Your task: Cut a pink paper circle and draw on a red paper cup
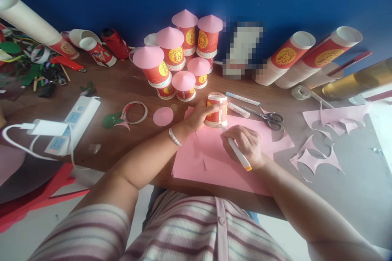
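Note:
My left hand [198, 115] is wrapped round the side of a red paper cup [218, 110] that stands upside down on pink paper [211, 147]. In my right hand [245, 142] is a white marker [240, 154] with an orange end, its tip close to the cup's lower rim; whether it touches, I cannot tell. Just beyond lie a second marker [243, 98], a glue stick [239, 110] and black-handled scissors [271, 120]. Left of the cup rests a round pink paper disc [163, 116].
Several red cups with pink cone roofs [170, 38] stand at the back. Stacked paper cups [294, 49] lean on the right, near pink paper scraps [318, 159]. A white power strip [73, 124] with cables lies left, beside a paper ring [134, 113].

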`<state>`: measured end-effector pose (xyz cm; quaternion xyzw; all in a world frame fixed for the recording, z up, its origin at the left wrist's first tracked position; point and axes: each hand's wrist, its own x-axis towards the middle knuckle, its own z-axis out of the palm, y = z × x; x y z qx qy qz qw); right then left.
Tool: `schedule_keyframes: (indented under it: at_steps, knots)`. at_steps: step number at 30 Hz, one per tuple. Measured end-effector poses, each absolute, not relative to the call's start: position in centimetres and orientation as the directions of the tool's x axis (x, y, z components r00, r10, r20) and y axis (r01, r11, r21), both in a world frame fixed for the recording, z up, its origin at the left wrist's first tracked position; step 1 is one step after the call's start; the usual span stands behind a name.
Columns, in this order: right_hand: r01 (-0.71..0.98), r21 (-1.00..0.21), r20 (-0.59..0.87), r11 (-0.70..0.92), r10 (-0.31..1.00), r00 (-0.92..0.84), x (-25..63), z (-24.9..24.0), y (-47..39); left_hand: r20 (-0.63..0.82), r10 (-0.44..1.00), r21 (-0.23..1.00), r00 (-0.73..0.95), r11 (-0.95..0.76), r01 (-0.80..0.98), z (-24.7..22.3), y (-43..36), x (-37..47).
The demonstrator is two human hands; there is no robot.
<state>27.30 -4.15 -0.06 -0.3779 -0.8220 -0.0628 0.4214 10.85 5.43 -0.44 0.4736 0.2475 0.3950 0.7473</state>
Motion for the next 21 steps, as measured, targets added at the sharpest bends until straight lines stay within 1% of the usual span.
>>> schedule_keyframes:
  at_steps: [5,8,13,21]
  knots:
    - [0.678,-0.209,0.747,0.705,0.563,-0.355,27.23,0.03,-4.13,0.018,0.828,0.91,0.56,0.218,-0.352,-0.41,5.43,10.89]
    - [0.678,-0.214,0.744,0.703,0.567,-0.354,27.3,-0.02,-4.15,0.002,0.834,0.909,0.552,0.229,-0.349,-0.43,5.44,10.9]
    - [0.651,-0.217,0.756,0.728,0.547,-0.36,27.27,0.05,-4.19,0.002,0.837,0.909,0.548,0.227,-0.35,-0.33,5.45,10.9]
    - [0.674,-0.181,0.753,0.717,0.541,-0.374,26.85,0.34,-4.02,-0.008,0.844,0.925,0.536,0.21,-0.318,-0.26,5.3,10.98]
